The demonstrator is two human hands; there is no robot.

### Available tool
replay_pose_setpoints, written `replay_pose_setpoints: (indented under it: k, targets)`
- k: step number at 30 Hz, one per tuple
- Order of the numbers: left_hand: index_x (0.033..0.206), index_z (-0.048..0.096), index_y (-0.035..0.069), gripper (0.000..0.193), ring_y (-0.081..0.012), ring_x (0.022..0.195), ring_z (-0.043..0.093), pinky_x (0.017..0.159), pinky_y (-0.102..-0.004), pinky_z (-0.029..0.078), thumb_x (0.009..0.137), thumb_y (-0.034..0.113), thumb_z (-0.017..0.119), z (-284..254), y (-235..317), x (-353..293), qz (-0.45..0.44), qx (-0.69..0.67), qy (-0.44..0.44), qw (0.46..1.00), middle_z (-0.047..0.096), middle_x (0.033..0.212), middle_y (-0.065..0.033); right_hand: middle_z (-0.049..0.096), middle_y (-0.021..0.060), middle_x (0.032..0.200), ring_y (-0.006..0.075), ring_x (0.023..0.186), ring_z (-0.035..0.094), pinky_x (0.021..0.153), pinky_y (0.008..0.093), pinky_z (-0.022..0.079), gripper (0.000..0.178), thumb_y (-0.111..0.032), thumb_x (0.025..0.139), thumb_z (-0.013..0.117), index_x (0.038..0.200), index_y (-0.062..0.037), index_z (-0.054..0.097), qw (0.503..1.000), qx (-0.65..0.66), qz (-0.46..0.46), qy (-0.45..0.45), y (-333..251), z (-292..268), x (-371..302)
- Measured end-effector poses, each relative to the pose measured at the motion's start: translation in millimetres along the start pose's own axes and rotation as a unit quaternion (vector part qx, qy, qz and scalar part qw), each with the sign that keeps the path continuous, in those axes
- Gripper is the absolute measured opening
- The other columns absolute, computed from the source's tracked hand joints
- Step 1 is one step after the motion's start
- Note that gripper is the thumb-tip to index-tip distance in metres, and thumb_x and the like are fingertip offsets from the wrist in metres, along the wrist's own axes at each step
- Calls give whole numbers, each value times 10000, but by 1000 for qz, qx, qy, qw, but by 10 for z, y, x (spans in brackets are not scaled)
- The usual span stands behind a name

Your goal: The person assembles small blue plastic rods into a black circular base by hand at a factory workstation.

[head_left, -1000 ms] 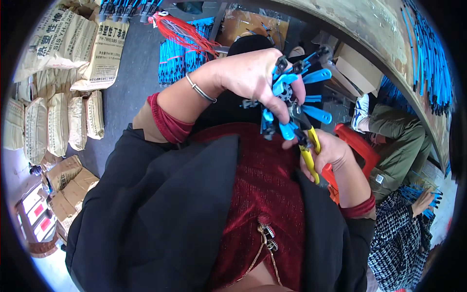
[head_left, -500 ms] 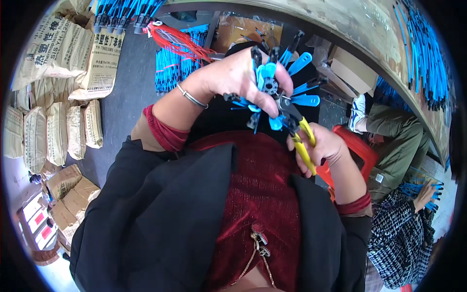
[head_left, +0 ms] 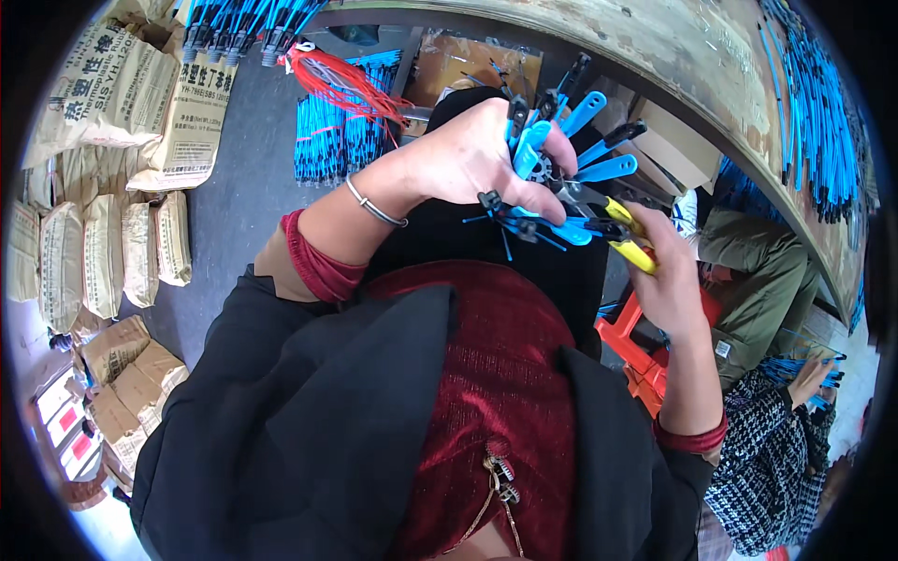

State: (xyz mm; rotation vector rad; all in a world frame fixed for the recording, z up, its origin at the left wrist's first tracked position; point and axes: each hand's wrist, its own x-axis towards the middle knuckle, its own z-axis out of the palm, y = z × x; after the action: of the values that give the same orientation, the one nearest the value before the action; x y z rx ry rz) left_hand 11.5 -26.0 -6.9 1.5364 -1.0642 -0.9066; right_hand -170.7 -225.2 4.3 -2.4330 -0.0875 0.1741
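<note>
My left hand (head_left: 472,157) is closed round a blue and black piece with flat blue arms and black-tipped blue rods (head_left: 610,169) fanning out from a small dark round hub. My thumb lies on the near side of the hub, and the fingers go behind it, partly hidden. In my right hand (head_left: 672,271) is a pair of pliers with yellow handles (head_left: 631,254). Their dark jaws point left and reach in among the arms close to the hub. Whether the jaws grip a part there I cannot tell.
Bundled blue rods (head_left: 339,140) and red straps (head_left: 341,79) lie beyond my left arm. A wooden table (head_left: 655,42) with more blue rods (head_left: 823,112) curves along the far right. Paper sacks (head_left: 103,93) stand left; a red stool (head_left: 645,360) and another person (head_left: 772,458) are right.
Both hands have shifted right with the blue and black piece and the pliers. The pliers have swung from steeply slanted to flatter, and my right hand has risen beside the piece.
</note>
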Motion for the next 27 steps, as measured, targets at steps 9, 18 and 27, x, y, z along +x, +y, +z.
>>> replay_pose_setpoints:
  k: [9,18,27]
  targets:
    - [844,641,13,333,-92,650,552,612,-238,442,603,159,817,-51,-68,-8,80,-33,-25,996,604,714,-20,610,125,719,207,651,609,633,288,491,759,-5,621,724,1285,10,357,659,619,208,-373,286,328,98]
    - [814,628,18,307,-89,617,524,571,-236,415,617,164,811,-10,-118,23,72,0,74,995,564,661,-12,409,193,1247,288,1155,454,897,323,401,759,61,673,586,1358,-12,268,992,50,98,-60,-105,45,106]
    - [814,622,17,300,-79,580,498,536,-235,400,622,155,808,24,-85,17,53,-4,55,997,540,614,-11,527,195,1063,332,931,542,764,357,443,558,9,761,568,1289,-16,389,1000,2,8,8,-113,91,48]
